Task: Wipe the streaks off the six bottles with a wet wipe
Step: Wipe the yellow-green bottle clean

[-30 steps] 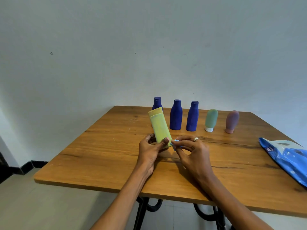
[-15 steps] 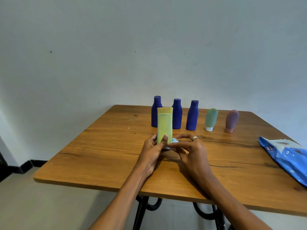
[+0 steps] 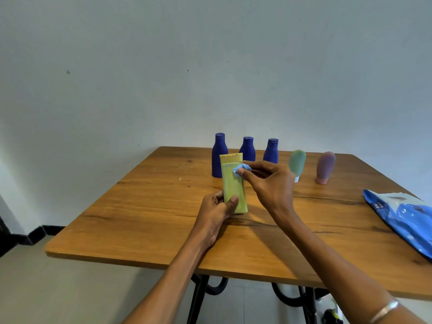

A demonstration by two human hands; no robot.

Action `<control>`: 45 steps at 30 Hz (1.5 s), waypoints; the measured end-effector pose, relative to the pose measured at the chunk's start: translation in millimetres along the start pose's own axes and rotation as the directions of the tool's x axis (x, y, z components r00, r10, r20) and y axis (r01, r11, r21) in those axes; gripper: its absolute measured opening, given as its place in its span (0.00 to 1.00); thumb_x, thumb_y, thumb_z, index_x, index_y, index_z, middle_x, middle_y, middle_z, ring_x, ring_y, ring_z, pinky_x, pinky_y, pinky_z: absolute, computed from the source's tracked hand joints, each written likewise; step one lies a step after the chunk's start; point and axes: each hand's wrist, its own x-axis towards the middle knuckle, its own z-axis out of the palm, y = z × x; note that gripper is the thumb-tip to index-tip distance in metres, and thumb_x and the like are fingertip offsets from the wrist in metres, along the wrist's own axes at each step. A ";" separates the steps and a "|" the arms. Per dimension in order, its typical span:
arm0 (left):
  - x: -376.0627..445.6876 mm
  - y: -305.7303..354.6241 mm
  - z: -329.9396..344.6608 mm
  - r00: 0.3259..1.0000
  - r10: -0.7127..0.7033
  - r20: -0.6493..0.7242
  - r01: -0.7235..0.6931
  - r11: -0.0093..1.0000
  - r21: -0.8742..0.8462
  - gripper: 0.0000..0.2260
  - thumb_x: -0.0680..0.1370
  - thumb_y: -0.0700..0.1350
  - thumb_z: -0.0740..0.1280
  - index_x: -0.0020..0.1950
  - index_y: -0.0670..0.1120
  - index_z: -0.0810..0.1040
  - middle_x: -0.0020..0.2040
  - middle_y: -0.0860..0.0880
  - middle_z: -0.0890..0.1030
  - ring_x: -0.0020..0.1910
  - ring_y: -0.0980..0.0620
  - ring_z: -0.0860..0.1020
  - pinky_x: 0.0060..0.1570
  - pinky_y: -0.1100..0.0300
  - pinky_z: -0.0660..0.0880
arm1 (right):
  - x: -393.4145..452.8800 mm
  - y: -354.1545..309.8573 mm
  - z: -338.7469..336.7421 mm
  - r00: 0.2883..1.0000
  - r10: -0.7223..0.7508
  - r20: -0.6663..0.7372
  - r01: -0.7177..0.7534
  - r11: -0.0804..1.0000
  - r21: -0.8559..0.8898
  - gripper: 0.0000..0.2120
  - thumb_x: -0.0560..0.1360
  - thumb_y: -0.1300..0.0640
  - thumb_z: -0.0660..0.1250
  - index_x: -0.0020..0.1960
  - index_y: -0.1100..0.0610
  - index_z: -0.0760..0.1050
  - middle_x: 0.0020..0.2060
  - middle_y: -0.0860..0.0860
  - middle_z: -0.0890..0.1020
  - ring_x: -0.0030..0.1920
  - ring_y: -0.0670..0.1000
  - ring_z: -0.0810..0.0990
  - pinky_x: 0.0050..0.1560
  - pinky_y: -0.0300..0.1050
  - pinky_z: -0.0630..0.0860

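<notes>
A yellow-green bottle [image 3: 232, 183] stands upright on the wooden table [image 3: 145, 220], gripped near its base by my left hand [image 3: 218, 210]. My right hand [image 3: 268, 183] pinches a small blue wet wipe [image 3: 242, 169] against the bottle's upper right side, just under the yellow cap. Behind it, three dark blue bottles [image 3: 219, 155] [image 3: 247, 149] [image 3: 271, 150] stand in a row. To their right stand a green bottle [image 3: 297, 163] and a mauve bottle [image 3: 325, 167], both cap down.
A blue wet wipe pack [image 3: 406, 218] lies at the table's right edge. A pale wall rises behind the far edge. Black metal table legs [image 3: 198, 298] show below the near edge, above a light floor.
My right hand rose with the wipe from the bottle's base to its upper part. The bottle, tilted left a second ago, now stands upright in my left hand.
</notes>
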 end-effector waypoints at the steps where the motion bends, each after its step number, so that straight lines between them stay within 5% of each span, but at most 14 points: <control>1: 0.2 -0.2 -0.4 1.000 0.003 0.001 -0.003 1.000 -0.009 0.17 0.79 0.40 0.69 0.67 0.38 0.77 0.58 0.43 0.84 0.59 0.45 0.82 0.62 0.44 0.79 | -0.7 -0.7 1.3 1.000 0.006 0.000 -0.006 1.000 -0.001 0.14 0.71 0.55 0.78 0.55 0.57 0.84 0.49 0.46 0.86 0.49 0.39 0.85 0.48 0.35 0.82; 8: -2.1 3.5 -0.6 1.000 0.018 -0.005 -0.018 0.999 -0.045 0.10 0.79 0.38 0.69 0.60 0.43 0.80 0.56 0.41 0.85 0.58 0.44 0.83 0.61 0.46 0.78 | -41.7 17.3 -12.8 0.985 -0.012 0.171 0.036 0.989 -0.140 0.10 0.72 0.57 0.77 0.53 0.55 0.85 0.49 0.44 0.87 0.48 0.37 0.84 0.50 0.37 0.82; 11: -2.2 3.9 1.6 1.000 0.017 0.000 -0.017 1.000 -0.019 0.14 0.79 0.39 0.69 0.65 0.41 0.79 0.56 0.42 0.85 0.59 0.44 0.83 0.63 0.44 0.78 | -42.1 18.0 -19.7 0.976 -0.016 0.219 0.057 0.982 -0.181 0.09 0.72 0.58 0.78 0.52 0.54 0.86 0.46 0.44 0.87 0.46 0.38 0.84 0.49 0.40 0.83; 17: -4.6 4.4 2.3 0.998 0.017 0.058 -0.012 0.996 -0.086 0.13 0.79 0.37 0.68 0.64 0.41 0.78 0.53 0.46 0.86 0.54 0.50 0.83 0.58 0.52 0.80 | -0.5 -7.8 -7.2 0.998 -0.047 0.052 0.052 0.994 -0.095 0.17 0.70 0.54 0.80 0.56 0.56 0.83 0.45 0.47 0.87 0.45 0.38 0.85 0.45 0.35 0.82; 22: -5.3 3.5 1.9 0.998 0.014 0.058 -0.009 0.996 -0.083 0.15 0.79 0.36 0.68 0.66 0.38 0.77 0.54 0.44 0.85 0.55 0.49 0.83 0.56 0.53 0.81 | 10.7 -18.2 1.4 0.995 -0.091 -0.039 0.088 0.994 -0.071 0.09 0.72 0.56 0.78 0.51 0.57 0.85 0.42 0.43 0.86 0.44 0.39 0.85 0.44 0.32 0.81; 31: -7.7 6.0 1.0 0.999 0.023 0.042 -0.019 0.995 -0.097 0.09 0.79 0.38 0.68 0.58 0.46 0.80 0.56 0.44 0.85 0.59 0.47 0.82 0.61 0.49 0.79 | -13.1 -0.4 -20.0 0.960 0.014 0.280 0.078 0.946 -0.316 0.10 0.72 0.55 0.77 0.53 0.56 0.86 0.45 0.47 0.87 0.43 0.39 0.84 0.48 0.37 0.82; 39: -6.6 -1.6 4.8 0.996 0.091 -0.011 -0.090 0.993 0.081 0.10 0.79 0.38 0.70 0.59 0.45 0.81 0.52 0.47 0.86 0.54 0.48 0.83 0.58 0.47 0.81 | 23.0 -25.8 -1.5 0.980 -0.198 -0.024 0.183 0.941 -0.284 0.10 0.74 0.54 0.76 0.53 0.57 0.85 0.45 0.49 0.87 0.41 0.36 0.82 0.44 0.28 0.78; 45: -7.6 -1.6 5.6 0.983 0.162 -0.089 -0.146 0.976 0.164 0.20 0.75 0.42 0.74 0.66 0.44 0.78 0.58 0.45 0.82 0.58 0.44 0.82 0.52 0.45 0.83 | 2.1 -6.4 4.9 0.912 -0.403 0.076 0.396 0.816 -0.422 0.13 0.76 0.59 0.73 0.60 0.59 0.83 0.55 0.55 0.84 0.52 0.49 0.83 0.52 0.39 0.80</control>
